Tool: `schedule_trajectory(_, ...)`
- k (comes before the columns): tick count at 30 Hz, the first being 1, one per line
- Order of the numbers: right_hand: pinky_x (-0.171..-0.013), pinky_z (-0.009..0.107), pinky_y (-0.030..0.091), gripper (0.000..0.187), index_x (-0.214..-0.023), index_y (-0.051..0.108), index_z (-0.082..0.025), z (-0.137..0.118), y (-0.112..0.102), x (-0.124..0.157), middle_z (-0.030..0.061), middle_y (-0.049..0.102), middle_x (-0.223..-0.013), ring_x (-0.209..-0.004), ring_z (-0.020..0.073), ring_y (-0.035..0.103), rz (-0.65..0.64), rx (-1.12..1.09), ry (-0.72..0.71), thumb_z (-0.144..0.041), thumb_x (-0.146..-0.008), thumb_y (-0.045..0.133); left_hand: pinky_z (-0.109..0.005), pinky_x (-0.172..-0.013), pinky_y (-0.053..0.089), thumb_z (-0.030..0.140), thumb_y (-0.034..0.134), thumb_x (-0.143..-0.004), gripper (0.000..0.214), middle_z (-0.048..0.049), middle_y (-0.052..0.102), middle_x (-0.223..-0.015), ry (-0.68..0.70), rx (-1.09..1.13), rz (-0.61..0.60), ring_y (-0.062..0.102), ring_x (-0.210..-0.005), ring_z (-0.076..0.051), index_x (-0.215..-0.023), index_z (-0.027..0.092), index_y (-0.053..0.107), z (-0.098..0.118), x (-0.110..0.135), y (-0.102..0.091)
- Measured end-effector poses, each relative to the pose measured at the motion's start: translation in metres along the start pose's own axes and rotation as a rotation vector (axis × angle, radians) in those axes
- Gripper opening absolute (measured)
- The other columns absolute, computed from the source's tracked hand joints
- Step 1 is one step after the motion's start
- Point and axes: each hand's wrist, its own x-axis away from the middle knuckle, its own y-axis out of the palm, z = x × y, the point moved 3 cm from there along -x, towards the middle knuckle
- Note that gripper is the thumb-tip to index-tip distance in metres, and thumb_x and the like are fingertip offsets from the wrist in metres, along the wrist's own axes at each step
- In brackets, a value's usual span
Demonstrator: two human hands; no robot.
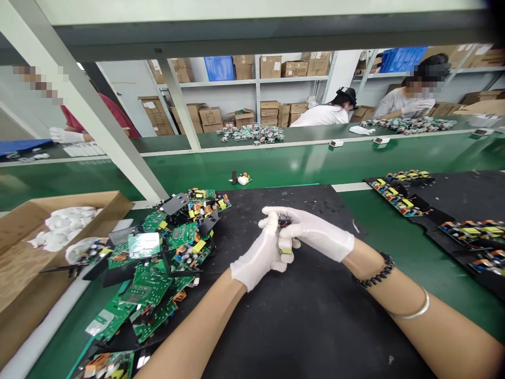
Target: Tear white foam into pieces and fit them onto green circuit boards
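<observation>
White gloves cover both of my hands, which meet above the black mat point(252, 337). Between them is a circuit board point(285, 249), mostly hidden by the fingers; a yellow component and some dark parts show. My left hand point(260, 258) is closed around it from the left, thumb up. From the right, my right hand point(315, 229) pinches its upper part with bent fingers. To the left of my hands lies a heap of green circuit boards point(183, 235) with yellow and orange components and black plates.
A cardboard box point(114, 202) with white items stands at the left. One small board point(241, 179) lies beyond the mat. Rows of boards point(398, 197) rest on black mats at right. A slanted white post point(98, 116) rises at left; co-workers sit across the bench.
</observation>
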Motion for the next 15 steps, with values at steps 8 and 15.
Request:
schedule_trajectory(8,-0.050,0.023,0.038,0.061,-0.127,0.045,-0.022,-0.001,0.007,0.001,0.0052,0.060,-0.102,-0.063,0.0102,0.050,0.165,-0.040,-0.022,-0.014,-0.068,0.055,-0.015,-0.035,0.013,0.072,0.035,-0.075,0.053,0.0021,0.041,-0.063,0.019,0.126,-0.045,0.031,-0.041,-0.005,-0.080,0.019,0.043,0.002,-0.003,-0.007)
schedule_trajectory(15,-0.058,0.025,0.045,0.035,-0.116,0.057,-0.020,-0.016,0.000,0.008,0.0082,0.060,-0.110,-0.074,0.0145,0.055,0.193,-0.316,0.023,-0.033,-0.085,0.047,-0.015,-0.036,0.012,0.066,0.025,-0.082,0.060,-0.0086,0.054,-0.082,-0.032,0.351,-0.337,0.028,-0.042,-0.002,-0.088,0.012,0.052,0.006,0.002,-0.005)
